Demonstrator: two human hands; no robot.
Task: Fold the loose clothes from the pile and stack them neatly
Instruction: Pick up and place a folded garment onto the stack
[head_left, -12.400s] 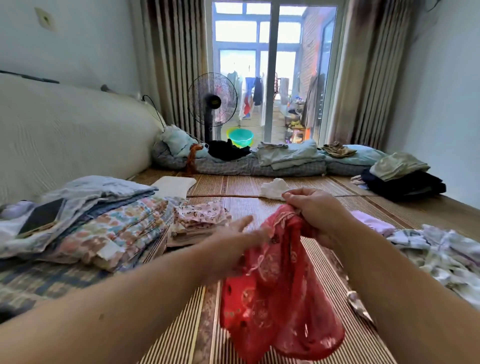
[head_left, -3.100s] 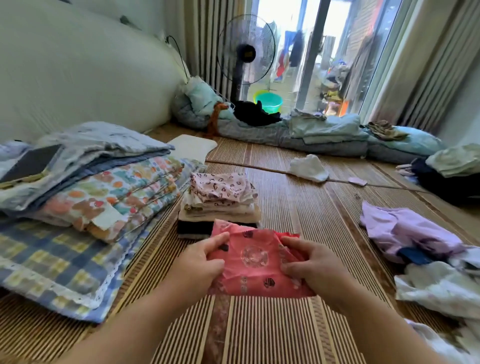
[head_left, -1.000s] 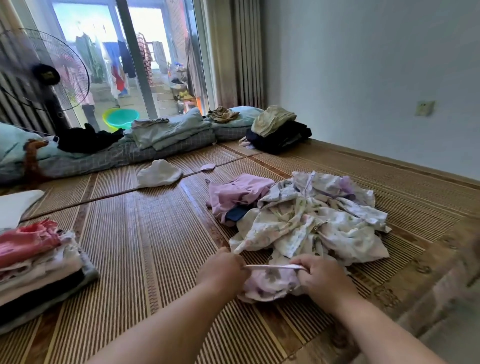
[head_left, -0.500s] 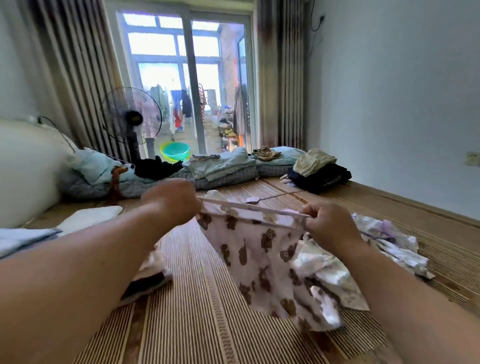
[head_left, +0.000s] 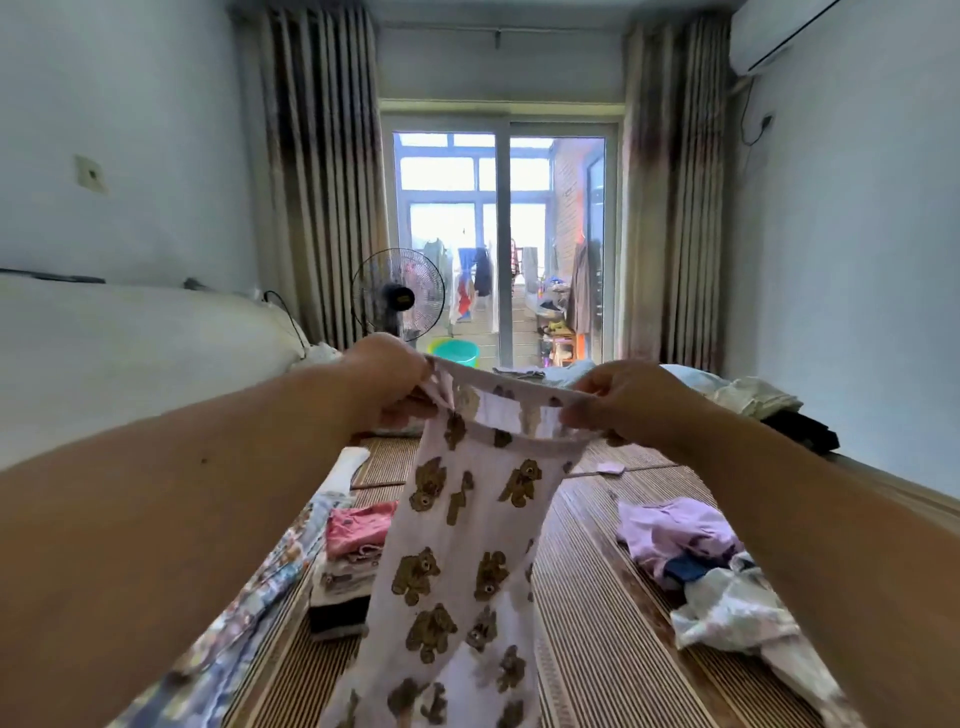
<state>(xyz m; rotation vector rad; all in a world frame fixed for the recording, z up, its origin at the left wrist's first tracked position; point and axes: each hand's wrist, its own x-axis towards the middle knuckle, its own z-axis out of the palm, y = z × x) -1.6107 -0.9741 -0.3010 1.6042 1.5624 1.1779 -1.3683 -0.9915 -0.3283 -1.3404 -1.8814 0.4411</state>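
**Head view**

The left hand and the right hand each pinch the elastic waistband of the bear-print garment. The fingers are curled around the band, one hand at each end. The garment hangs in the air between the hands and drops toward the woven mat; its lower edge is out of frame. The folded stack sits on the mat to the left of the garment. The loose pile lies to the right, well apart from the stack.

Risks (judgement):
- The fabric hangs narrow and bunched below the waistband. If it is laid down in this state, it is likely to crease or overlap unevenly and give a lopsided fold.
- The hanging part passes close in front of the stack. A sideways swing could drag across the top of the stack and disturb it.
- Each hand pinches only the thin band. A slack pinch on either side would let that corner drop.

Containers:
- A green basin stands beyond the fan, near the glass door. Its contents cannot be seen from this angle
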